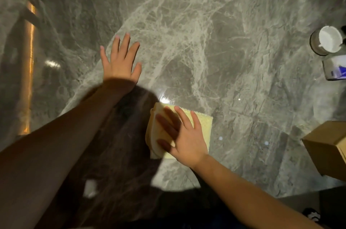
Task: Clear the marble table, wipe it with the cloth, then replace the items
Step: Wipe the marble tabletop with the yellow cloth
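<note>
A grey marble table (pixel 215 41) with pale veins fills the view. A folded yellow cloth (pixel 203 125) lies flat on it near the front edge. My right hand (pixel 184 135) presses flat on top of the cloth, fingers spread and pointing up-left. My left hand (pixel 121 60) rests flat on the bare marble further back and to the left, fingers apart, holding nothing. My own shadow darkens the marble between the two arms.
At the right edge stand a round white-lidded jar (pixel 326 42), a small white and blue box (pixel 335 68) and a cardboard box (pixel 329 149). The table's front edge (pixel 299 194) runs below them. A lit brown strip (pixel 29 71) reflects at the left.
</note>
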